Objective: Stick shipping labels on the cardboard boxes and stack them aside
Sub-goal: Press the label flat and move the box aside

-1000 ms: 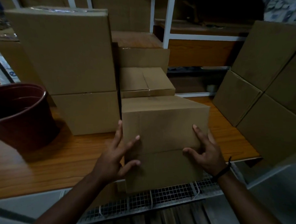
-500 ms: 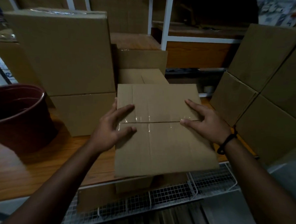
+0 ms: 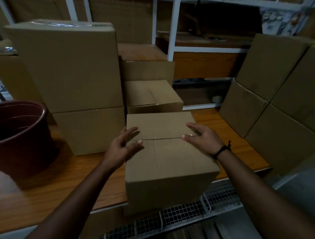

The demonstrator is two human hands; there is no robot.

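Note:
A taped cardboard box (image 3: 167, 160) stands on the wooden table (image 3: 49, 183) right in front of me, its taped seam facing up. My left hand (image 3: 122, 147) hovers at the box's left top edge with relaxed, slightly spread fingers. Flat on the right part of the box's top lies my right hand (image 3: 202, 138), fingers straight near the seam. No label shows on the box or in either hand.
Two big boxes (image 3: 72, 80) are stacked at the left, two smaller boxes (image 3: 152, 96) behind the near one, and several boxes (image 3: 278, 105) lean at the right. A dark red bucket (image 3: 18, 134) sits far left. A wire mesh tray (image 3: 176, 218) runs below the table's front edge.
The box was tipped and turned so its taped top faces up and now rests flat on the table. Both hands have loosened from its sides.

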